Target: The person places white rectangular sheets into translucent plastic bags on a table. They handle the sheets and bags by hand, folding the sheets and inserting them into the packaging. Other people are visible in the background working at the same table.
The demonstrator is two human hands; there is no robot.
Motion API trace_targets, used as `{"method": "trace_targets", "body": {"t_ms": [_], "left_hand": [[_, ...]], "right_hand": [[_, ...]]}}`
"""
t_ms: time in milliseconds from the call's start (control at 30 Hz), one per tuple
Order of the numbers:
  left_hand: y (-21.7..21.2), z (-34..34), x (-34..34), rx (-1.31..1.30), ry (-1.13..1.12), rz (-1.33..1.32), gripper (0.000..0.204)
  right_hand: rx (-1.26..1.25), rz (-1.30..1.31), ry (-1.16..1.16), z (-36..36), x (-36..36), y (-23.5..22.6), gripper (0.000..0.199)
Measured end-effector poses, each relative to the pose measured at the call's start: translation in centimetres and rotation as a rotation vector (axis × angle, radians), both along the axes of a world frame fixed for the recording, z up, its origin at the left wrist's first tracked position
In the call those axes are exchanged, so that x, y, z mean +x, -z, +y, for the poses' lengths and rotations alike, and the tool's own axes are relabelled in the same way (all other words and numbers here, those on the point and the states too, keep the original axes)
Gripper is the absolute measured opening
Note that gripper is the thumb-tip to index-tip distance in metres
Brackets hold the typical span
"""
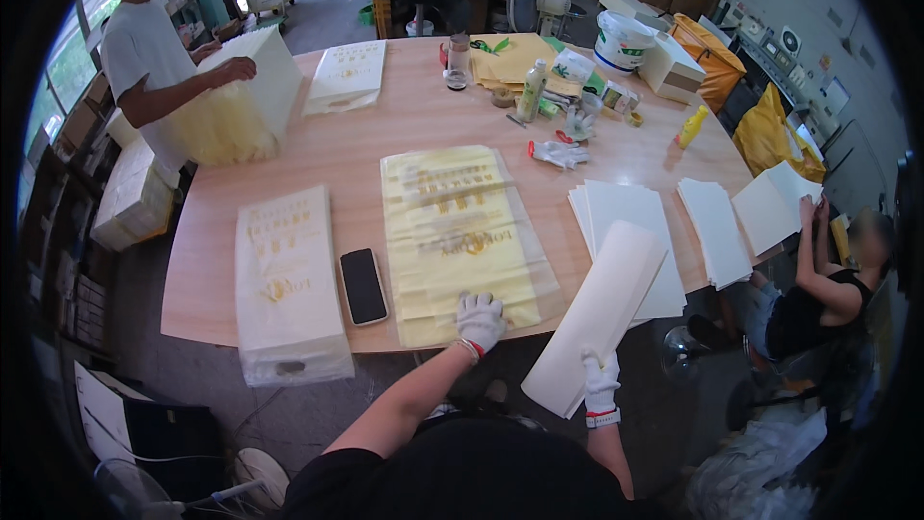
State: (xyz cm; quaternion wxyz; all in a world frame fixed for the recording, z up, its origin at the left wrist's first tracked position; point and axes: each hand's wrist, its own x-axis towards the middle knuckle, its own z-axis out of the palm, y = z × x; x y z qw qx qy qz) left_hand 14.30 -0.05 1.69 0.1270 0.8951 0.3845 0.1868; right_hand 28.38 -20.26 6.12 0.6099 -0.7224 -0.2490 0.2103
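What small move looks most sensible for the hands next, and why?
Probably bring the white sheet over to the yellow bag. The right hand pinches the sheet's lower end off the table edge, while the left hand presses the bag's near end flat.

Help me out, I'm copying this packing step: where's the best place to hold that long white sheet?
Probably its near short end, from below: the white sheet overhangs the table edge there, where the right hand pinches it.

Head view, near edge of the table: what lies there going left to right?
White bag stack → phone → yellow bags under left hand → white sheet in right hand → white sheet stack.
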Motion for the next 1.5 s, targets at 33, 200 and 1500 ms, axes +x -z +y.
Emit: {"method": "trace_targets", "body": {"t_ms": [33,200,1500], "left_hand": [[1.2,0.6,0.0,-0.091,0.004,-0.042,0.024],[-0.4,3.1,0.5,-0.425,0.120,-0.115,0.028],[0.0,4.2,1.4,0.221,0.422,-0.168,0.039]], "right_hand": [[-0.023,0.000,-0.016,-0.5,0.5,0.1,0.031],[0.284,0.458,-0.175,1.0,-1.0,-1.9,0.039],[-0.602,-0.758,-0.169,19.1,5.2,4.9,0.051]]}}
